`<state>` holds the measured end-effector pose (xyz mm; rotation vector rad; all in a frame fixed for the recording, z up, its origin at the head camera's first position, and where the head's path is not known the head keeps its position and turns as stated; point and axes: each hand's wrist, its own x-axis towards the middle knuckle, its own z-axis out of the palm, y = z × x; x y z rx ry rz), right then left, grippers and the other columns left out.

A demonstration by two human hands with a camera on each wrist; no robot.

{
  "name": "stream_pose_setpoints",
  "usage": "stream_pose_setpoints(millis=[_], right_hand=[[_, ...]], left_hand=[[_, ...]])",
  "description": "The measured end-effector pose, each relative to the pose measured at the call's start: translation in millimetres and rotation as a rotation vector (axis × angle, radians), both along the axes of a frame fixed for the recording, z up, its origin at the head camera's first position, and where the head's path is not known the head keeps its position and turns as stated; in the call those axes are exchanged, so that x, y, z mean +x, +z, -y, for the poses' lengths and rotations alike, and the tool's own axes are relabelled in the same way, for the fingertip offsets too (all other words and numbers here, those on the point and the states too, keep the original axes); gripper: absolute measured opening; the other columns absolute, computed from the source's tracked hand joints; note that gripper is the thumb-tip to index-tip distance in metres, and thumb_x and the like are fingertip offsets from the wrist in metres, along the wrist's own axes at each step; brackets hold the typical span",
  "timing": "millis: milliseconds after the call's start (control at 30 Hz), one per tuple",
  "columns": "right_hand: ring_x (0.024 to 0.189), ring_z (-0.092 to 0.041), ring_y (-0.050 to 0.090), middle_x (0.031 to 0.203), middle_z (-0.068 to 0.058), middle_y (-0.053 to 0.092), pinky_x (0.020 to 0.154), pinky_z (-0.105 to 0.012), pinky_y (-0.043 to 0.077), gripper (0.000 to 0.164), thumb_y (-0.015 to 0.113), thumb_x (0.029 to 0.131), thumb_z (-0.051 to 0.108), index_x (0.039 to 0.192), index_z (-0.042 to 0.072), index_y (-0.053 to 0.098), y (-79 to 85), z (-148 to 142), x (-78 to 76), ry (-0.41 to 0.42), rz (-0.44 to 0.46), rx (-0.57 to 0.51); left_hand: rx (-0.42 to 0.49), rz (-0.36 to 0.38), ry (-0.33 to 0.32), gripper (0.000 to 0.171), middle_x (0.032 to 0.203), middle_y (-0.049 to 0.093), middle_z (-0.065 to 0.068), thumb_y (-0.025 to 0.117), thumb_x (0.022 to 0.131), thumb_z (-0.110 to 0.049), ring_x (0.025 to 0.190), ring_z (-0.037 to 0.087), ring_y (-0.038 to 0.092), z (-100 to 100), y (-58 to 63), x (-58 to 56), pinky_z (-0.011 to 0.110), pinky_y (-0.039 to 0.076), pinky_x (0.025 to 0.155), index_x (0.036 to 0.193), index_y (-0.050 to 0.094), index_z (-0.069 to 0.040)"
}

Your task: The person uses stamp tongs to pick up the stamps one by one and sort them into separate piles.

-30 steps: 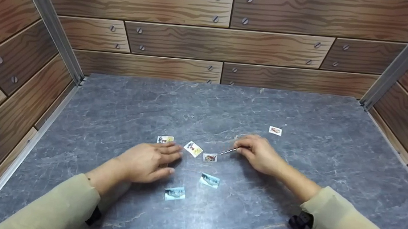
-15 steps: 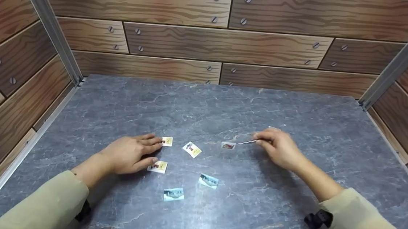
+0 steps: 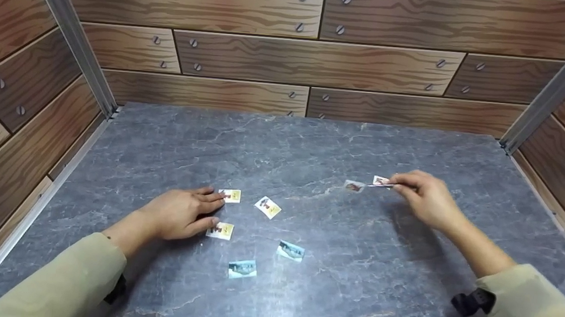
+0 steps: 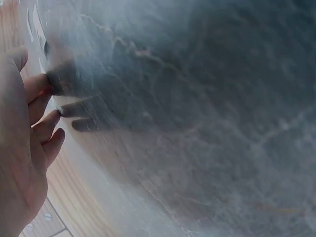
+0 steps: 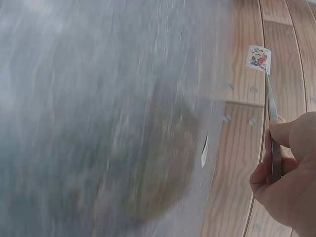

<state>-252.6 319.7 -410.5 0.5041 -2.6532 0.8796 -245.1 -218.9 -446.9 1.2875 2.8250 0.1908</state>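
My right hand [image 3: 423, 195] pinches thin metal tweezers [image 3: 381, 186], whose tips hold a small picture stamp [image 3: 354, 186] just above the grey tabletop. The right wrist view shows the tweezers [image 5: 271, 118] gripping that stamp [image 5: 258, 57]. Another stamp [image 3: 380, 180] lies right behind the tweezers. My left hand [image 3: 180, 214] rests flat on the table, fingers straight, its fingertips beside a yellow stamp [image 3: 231, 195] and another yellow stamp [image 3: 220, 230]. In the left wrist view the left hand [image 4: 29, 138] lies against the blurred table surface.
A tilted yellow stamp [image 3: 267, 207] and two blue stamps [image 3: 291, 250] [image 3: 242, 268] lie on the marbled grey table [image 3: 313, 146]. Wood-patterned walls [image 3: 316, 45] with metal corner posts enclose the table on three sides.
My right hand has carried the stamp in the tweezers from the table's middle up and to the right, toward the far-right stamp. My left hand drew back leftward, uncovering a yellow stamp.
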Motion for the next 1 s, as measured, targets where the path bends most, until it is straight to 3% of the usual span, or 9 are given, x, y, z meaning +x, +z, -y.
stream_pose_setpoints(millis=[300, 633, 1000], right_hand=[[0.102, -0.039, 0.067, 0.110, -0.022, 0.075, 0.089, -0.049, 0.049, 0.014, 0.074, 0.098, 0.002, 0.110, 0.000, 0.080, 0.5, -43, -9.7, -0.105, -0.002, 0.026], [0.100, -0.037, 0.065, 0.111, -0.026, 0.072, 0.082, -0.044, 0.048, 0.019, 0.067, 0.105, 0.009, 0.116, -0.003, 0.077, -3.7, -73, -17.2, -0.203, 0.090, 0.057], [0.097, -0.035, 0.064, 0.109, -0.026, 0.074, 0.080, -0.047, 0.048, 0.018, 0.069, 0.104, 0.009, 0.114, -0.003, 0.077, -15.9, -82, -24.4, -0.217, 0.125, 0.090]], left_hand=[[0.011, 0.029, 0.008, 0.059, 0.161, 0.050, 0.008, 0.043, 0.114, -0.045, 0.147, 0.041, 0.046, 0, 0.7, -0.5, 0.060, 0.046, 0.112, 0.156, 0.054, -0.004], [0.023, 0.045, 0.019, 0.059, 0.162, 0.049, 0.007, 0.042, 0.114, -0.045, 0.148, 0.039, 0.046, 0, -2.6, 0.0, 0.059, 0.046, 0.113, 0.157, 0.053, -0.005], [0.028, 0.031, 0.014, 0.058, 0.161, 0.051, 0.009, 0.043, 0.114, -0.044, 0.146, 0.040, 0.048, 0, -4.1, 0.1, 0.059, 0.047, 0.112, 0.155, 0.054, -0.004]])
